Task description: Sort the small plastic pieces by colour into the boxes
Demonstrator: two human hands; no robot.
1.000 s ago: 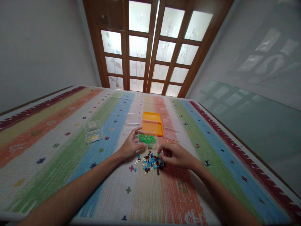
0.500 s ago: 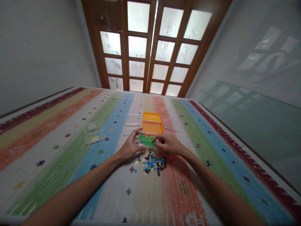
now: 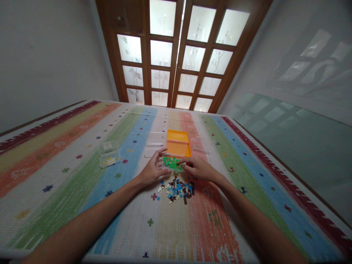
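A small clear plastic box [image 3: 173, 170] holding several green toy bricks [image 3: 171, 162] sits in the middle of the table. My left hand [image 3: 152, 169] grips its left end, thumb along the near side and fingers at the far side. Over the right part of the box is my right hand [image 3: 198, 168], index finger stretched onto the green bricks and the other fingers bent below it. No brick shows in that hand. Just in front of the box lies a loose pile of blue, brown and cream toy bricks [image 3: 178, 190].
Behind the box stand an open orange case [image 3: 178, 135] and an open clear box [image 3: 154, 150]. Another clear container [image 3: 202, 151] is partly hidden by my right hand. Farther left, an open clear box [image 3: 108, 149] contains yellow pieces [image 3: 111, 161]. A striped cloth [image 3: 137, 227] covers the table.
My right index finger has straightened and slid slightly left across the green bricks. My left hand has stayed at the box.
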